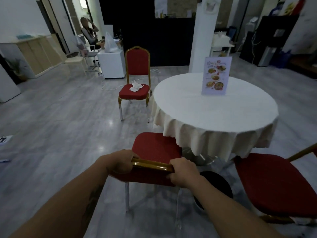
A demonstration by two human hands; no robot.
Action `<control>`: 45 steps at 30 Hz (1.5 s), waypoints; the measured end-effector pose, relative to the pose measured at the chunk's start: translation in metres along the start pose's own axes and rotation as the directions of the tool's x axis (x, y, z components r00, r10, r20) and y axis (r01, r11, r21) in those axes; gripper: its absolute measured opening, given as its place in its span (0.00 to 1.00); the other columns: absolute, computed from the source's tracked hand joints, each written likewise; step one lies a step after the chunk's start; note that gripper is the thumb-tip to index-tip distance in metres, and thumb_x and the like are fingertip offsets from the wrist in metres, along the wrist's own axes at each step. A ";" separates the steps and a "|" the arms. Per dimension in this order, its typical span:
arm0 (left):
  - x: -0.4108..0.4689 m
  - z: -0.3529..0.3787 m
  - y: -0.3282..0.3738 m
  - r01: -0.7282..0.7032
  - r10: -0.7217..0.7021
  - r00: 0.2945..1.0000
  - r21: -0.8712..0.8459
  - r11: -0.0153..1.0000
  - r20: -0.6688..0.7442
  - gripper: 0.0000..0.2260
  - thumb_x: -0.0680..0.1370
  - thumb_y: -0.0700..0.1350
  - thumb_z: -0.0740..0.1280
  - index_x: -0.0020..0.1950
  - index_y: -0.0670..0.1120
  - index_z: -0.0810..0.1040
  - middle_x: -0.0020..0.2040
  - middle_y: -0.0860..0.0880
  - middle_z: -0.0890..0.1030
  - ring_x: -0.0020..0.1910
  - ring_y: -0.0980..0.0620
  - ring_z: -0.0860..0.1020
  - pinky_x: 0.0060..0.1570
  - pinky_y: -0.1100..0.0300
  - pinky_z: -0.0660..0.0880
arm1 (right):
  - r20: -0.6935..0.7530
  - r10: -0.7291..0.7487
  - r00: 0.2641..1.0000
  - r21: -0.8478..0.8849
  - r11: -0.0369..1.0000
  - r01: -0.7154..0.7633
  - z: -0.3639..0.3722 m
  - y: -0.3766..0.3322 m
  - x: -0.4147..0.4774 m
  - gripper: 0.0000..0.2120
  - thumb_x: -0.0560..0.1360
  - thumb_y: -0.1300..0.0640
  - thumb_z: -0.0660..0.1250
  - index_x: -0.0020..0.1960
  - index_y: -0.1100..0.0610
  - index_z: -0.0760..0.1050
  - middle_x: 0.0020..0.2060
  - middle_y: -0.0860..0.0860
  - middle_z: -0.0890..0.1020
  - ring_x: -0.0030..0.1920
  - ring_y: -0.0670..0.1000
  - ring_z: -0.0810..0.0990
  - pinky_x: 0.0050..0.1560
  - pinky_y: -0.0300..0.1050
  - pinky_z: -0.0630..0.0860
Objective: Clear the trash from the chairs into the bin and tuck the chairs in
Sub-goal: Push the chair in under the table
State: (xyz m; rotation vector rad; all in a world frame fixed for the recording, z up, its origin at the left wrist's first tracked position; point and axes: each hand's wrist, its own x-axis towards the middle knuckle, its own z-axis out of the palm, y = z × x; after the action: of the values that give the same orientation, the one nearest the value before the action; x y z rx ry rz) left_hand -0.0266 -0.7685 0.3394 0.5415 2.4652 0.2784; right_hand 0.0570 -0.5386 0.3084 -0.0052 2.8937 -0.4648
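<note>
Hands held the near chair [155, 146] by its gold back rail [152, 165]. The left hand [122, 162] and the right hand [181, 172] each had a tight grip on it, likely to push the seat under the tabletop [214, 107]. That seat looked bare. White trash [136, 86] lay on the far chair [137, 64]. The black bin [217, 184] stood on the floor just beside the near chair.

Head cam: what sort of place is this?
Probably a restaurant dining room: a round table in a white cloth, a standing picture menu on it, red banquet chairs around it. The left hand and right hand grip the near chair.
</note>
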 end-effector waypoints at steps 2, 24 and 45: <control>0.010 -0.010 -0.009 -0.027 0.026 0.999 0.022 0.999 0.023 0.20 0.73 0.35 0.60 0.60 0.49 0.80 0.52 0.48 0.83 0.49 0.50 0.80 0.51 0.55 0.80 | -0.013 0.049 0.999 0.030 0.998 -0.049 0.001 -0.007 0.007 0.13 0.71 0.47 0.72 0.52 0.52 0.77 0.51 0.51 0.80 0.51 0.55 0.80 0.52 0.50 0.78; 0.091 -0.085 -0.111 -0.337 0.363 0.926 0.209 0.918 -0.102 0.17 0.70 0.46 0.72 0.60 0.53 0.80 0.51 0.52 0.82 0.47 0.51 0.79 0.50 0.54 0.80 | -0.162 0.380 0.911 0.233 0.911 -0.339 0.030 -0.108 0.050 0.02 0.79 0.58 0.63 0.49 0.55 0.71 0.47 0.51 0.76 0.49 0.54 0.77 0.52 0.52 0.76; 0.082 -0.044 -0.101 -0.136 -0.431 0.852 -0.920 0.367 -0.298 0.50 0.71 0.56 0.72 0.81 0.48 0.42 0.80 0.43 0.42 0.75 0.36 0.58 0.69 0.39 0.67 | -0.186 0.413 0.891 0.067 0.910 -0.408 0.039 -0.131 0.104 0.19 0.77 0.55 0.68 0.61 0.56 0.63 0.55 0.56 0.78 0.56 0.59 0.79 0.50 0.53 0.74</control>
State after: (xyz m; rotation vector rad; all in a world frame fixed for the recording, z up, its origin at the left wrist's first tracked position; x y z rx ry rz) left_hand -0.1452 -0.8257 0.3018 -0.3453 2.2391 1.8146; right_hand -0.0405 -0.6789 0.2909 0.6824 2.9535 -0.4414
